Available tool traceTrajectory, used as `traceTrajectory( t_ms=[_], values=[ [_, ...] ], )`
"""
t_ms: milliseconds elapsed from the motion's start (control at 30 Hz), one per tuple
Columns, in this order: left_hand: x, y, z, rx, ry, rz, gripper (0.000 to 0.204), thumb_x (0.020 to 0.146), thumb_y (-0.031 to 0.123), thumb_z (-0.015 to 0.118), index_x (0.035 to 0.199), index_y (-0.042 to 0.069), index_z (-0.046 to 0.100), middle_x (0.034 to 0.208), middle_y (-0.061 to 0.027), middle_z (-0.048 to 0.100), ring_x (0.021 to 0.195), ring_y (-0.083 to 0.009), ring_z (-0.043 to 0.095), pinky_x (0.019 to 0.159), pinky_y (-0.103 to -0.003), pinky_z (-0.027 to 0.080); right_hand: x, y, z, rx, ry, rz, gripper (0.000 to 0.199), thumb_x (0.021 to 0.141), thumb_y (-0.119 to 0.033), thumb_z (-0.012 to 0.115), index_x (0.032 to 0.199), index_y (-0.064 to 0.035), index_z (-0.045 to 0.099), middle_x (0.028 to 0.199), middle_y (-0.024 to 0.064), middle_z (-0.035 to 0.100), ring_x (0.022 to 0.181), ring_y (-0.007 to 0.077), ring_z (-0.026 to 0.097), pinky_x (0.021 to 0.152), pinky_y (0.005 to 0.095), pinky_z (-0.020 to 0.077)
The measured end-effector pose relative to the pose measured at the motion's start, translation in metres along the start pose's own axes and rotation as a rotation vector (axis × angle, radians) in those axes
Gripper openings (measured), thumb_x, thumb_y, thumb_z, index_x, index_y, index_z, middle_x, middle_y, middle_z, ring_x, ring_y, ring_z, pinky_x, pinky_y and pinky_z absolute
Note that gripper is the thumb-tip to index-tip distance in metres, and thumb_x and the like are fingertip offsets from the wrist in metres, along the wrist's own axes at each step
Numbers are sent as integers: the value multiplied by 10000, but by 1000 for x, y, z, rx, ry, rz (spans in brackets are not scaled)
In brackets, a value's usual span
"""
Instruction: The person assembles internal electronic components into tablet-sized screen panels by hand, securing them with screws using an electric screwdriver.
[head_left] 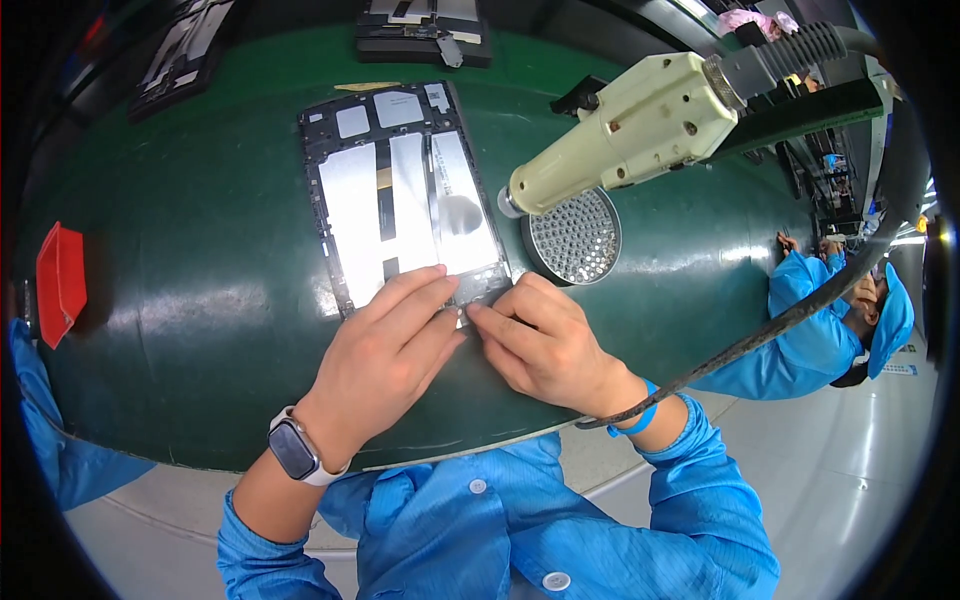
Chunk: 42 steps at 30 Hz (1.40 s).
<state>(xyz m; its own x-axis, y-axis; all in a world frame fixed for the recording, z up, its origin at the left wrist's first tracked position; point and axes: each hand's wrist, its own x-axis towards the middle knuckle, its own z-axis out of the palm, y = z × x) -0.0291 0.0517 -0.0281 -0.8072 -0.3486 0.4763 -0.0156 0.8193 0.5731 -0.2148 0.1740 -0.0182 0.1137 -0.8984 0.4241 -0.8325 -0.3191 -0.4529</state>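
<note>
An opened tablet point(410, 200) lies on the green work table, its silvery battery panels, dark frame and flat ribbon cables exposed. My left hand point(385, 345) rests over its near edge, with fingers stretched out and fingertips touching the lower part. At the near right corner, my right hand point(550, 340) is closed, thumb and index finger pinched at the edge beside a dark film-like piece point(482, 284). Whatever sits between those fingertips is too small to make out. The left fingertips almost meet the right ones, and my left hand covers part of the near edge.
A cream electric screwdriver point(620, 135) hangs over a round tray of small screws point(573, 238) on the right. Its cable point(760, 335) loops past my right wrist. More opened devices point(425, 30) lie at the back. A red bin point(60, 280) stands left; a co-worker point(810, 310) sits right.
</note>
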Motion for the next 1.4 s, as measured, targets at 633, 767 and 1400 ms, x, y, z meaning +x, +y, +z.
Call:
traceTrajectory(
  t_ms=[633,767,1400],
  values=[
    [2,-1,1,17,-19,1,195,788,30,781,959,-28,709,1170,-153,676,1183,-325,640,940,-391,568,7,-6,-6,-136,-73,-24,370,690,14,748,1057,51,710,869,90,581,722,247,592,613,351,517],
    [2,0,1,20,-31,-1,194,791,35,788,958,-27,709,1170,-152,675,1181,-328,641,936,-394,569,-5,3,-9,14,-18,-18,373,718,46,764,1087,41,712,876,99,595,733,260,596,646,364,515],
    [5,0,2,12,-25,-10,200,784,27,790,958,-24,706,1177,-155,676,1180,-333,643,936,-401,569,3,3,-7,4,-12,-8,363,711,27,767,1068,45,703,861,106,583,730,270,593,638,372,519]
  ],
)
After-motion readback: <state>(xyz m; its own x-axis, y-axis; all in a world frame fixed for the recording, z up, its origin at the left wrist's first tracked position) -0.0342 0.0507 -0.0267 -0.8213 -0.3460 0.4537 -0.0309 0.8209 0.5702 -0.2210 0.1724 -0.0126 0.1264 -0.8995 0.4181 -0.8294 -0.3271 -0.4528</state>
